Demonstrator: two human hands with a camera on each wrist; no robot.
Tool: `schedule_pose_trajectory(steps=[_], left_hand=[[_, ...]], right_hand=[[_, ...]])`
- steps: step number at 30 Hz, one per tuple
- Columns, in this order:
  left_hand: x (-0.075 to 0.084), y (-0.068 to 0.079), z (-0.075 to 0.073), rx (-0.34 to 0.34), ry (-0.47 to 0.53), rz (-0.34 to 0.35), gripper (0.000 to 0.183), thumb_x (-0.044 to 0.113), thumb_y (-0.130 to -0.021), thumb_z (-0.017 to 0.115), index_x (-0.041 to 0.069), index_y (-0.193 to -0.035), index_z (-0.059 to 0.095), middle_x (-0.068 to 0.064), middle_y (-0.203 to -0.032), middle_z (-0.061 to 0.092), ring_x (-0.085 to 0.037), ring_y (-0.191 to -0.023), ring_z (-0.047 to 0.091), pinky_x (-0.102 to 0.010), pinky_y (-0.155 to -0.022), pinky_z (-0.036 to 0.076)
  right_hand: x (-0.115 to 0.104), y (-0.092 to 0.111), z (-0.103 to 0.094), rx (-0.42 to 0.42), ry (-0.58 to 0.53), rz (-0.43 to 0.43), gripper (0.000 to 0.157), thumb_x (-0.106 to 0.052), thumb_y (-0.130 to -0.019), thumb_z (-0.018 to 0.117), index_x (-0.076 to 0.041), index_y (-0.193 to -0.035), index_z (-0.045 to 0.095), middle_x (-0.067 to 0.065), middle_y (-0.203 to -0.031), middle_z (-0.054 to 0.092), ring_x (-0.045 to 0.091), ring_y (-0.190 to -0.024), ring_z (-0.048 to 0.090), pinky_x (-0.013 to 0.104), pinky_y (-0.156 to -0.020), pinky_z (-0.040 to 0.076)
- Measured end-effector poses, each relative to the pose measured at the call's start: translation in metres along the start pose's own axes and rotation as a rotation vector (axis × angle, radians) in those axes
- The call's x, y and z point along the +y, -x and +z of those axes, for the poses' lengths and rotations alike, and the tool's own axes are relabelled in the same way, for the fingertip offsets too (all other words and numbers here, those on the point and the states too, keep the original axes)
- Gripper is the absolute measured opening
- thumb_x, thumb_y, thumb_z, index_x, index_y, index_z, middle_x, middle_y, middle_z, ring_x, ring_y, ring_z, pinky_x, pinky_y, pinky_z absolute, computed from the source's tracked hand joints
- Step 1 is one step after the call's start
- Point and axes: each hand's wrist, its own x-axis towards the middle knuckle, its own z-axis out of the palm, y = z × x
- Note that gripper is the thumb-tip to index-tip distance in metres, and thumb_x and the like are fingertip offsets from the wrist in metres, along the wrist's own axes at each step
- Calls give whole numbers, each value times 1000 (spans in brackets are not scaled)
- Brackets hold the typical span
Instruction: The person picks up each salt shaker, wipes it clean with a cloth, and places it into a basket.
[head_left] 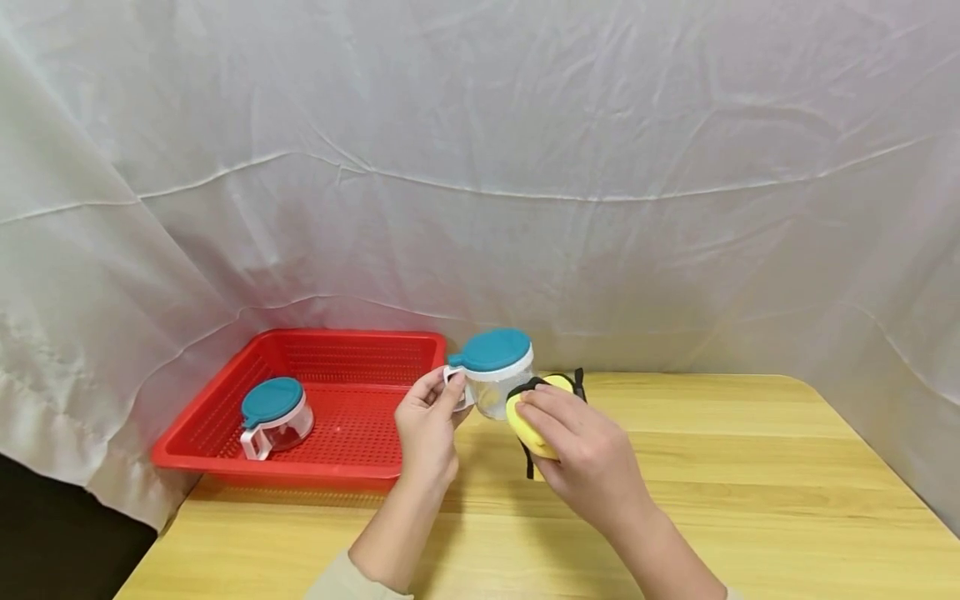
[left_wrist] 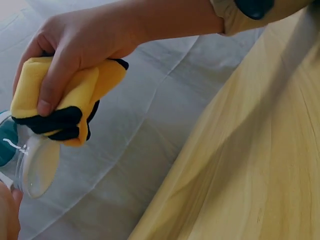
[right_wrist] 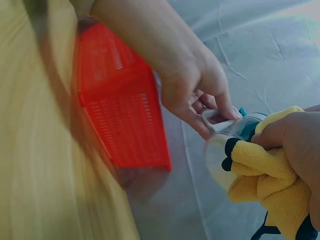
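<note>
My left hand (head_left: 432, 429) grips the white handle of a clear jar (head_left: 492, 392) with a teal lid (head_left: 492, 349), held up above the table. A folded yellow cloth (head_left: 534, 431) with black edging is bunched in my right hand (head_left: 588, 450), pressed against the jar's right side. In the left wrist view the cloth (left_wrist: 60, 95) covers part of the jar (left_wrist: 42, 165) near the lid. From the right wrist, my left fingers are seen pinching the handle (right_wrist: 218, 122), while the cloth (right_wrist: 265, 175) hides some of the jar wall.
A red perforated basket (head_left: 300, 471) stands at the left of the wooden table (head_left: 720, 500). Inside it sits a second jar (head_left: 288, 429) with a teal lid and white handle. A pale curtain (head_left: 525, 208) hangs behind the table and along both sides.
</note>
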Motion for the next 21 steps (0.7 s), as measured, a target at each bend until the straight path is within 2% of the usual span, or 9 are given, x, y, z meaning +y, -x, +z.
schedule_pose_trajectory(steps=[5, 11, 15, 18, 21], left_hand=[[-1, -2, 1, 30, 42, -29, 12, 7, -90, 70, 2, -100, 67, -1, -81, 58, -9, -74, 62, -27, -61, 60], [-4, 1, 3, 8, 47, 1, 11, 3, -90, 69, 1, -100, 64, -2, -82, 57, -10, -75, 61, -29, -61, 60], [-3, 5, 4, -17, -6, 82, 15, 0, -89, 69, -3, -102, 63, -3, -83, 55, -11, -75, 59, -30, -64, 61], [-4, 8, 4, -40, -86, 160, 20, -2, -86, 71, -8, -104, 63, -5, -82, 55, -10, -72, 57, -29, -67, 61], [-5, 10, 4, -59, -181, 232, 20, -1, -84, 73, -7, -102, 65, -6, -81, 56, -10, -71, 56, -26, -67, 60]], right_hand=[[-4, 2, 3, -12, -15, -16, 52, 8, -57, 80, -4, -107, 72, 7, -109, 71, 26, -103, 68, 38, -88, 57], [-1, 1, 0, 1, -22, -8, 50, 8, -60, 78, -3, -108, 72, 7, -110, 71, 26, -104, 68, 36, -94, 54], [1, 0, -2, 7, -7, -5, 47, 7, -63, 76, -3, -108, 72, 6, -110, 71, 26, -104, 68, 36, -93, 54], [2, -2, -4, 14, 4, -3, 45, 5, -64, 75, -3, -108, 72, 7, -110, 71, 27, -103, 68, 36, -93, 54], [1, -3, -5, 24, 18, 8, 45, 4, -64, 75, -3, -108, 72, 7, -110, 71, 28, -103, 68, 37, -94, 54]])
